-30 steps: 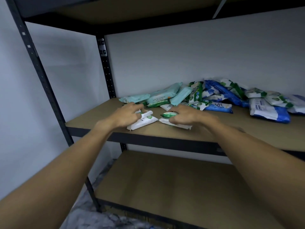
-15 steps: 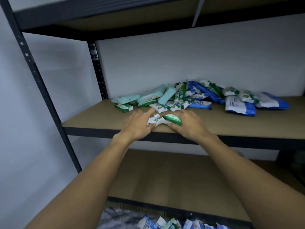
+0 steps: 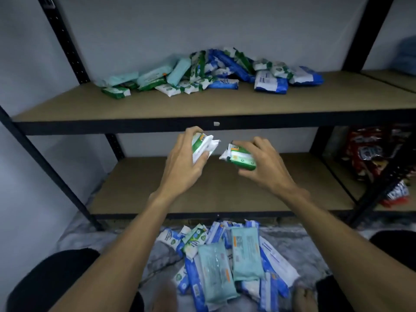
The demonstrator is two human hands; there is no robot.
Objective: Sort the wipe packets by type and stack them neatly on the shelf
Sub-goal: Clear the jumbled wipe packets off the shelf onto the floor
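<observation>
Far left, the teal packets (image 3: 155,76) start off the mixed pile (image 3: 202,75) on the top shelf (image 3: 157,109). It's all jumbled, nothing sorted up there yet. Down and in, the left hand (image 3: 182,163) hangs in front of that shelf's edge, fingers and thumb curled round a green-and-white bundle (image 3: 202,146). It looks like more than one packet, though I can't count them. Just beside it, not touching, the right hand (image 3: 263,167) grips a single green packet (image 3: 244,159), fingers curled over it. Both loads are in the air above the lower shelf (image 3: 135,188), which shows bare board beneath them. Going by the colours it's the same type in both hands, so I'd call this the start of the green stack. Most of the job lies ahead, with the floor pile (image 3: 225,262) waiting below as well.

To do it well, bring the two loads together, square the edges and turn the labels one way. Then set them flat at one end of the lower shelf, leaving room alongside for teal and blue. Place them, don't drop them. These soft, slick packs will likely slide off each other if the bottom one sits crooked.

Further right, the blue packets (image 3: 271,83) close off the top pile. At the far edge, red snack bags (image 3: 369,152) sit on the neighbouring rack, so keep the stacks away from that side.
</observation>
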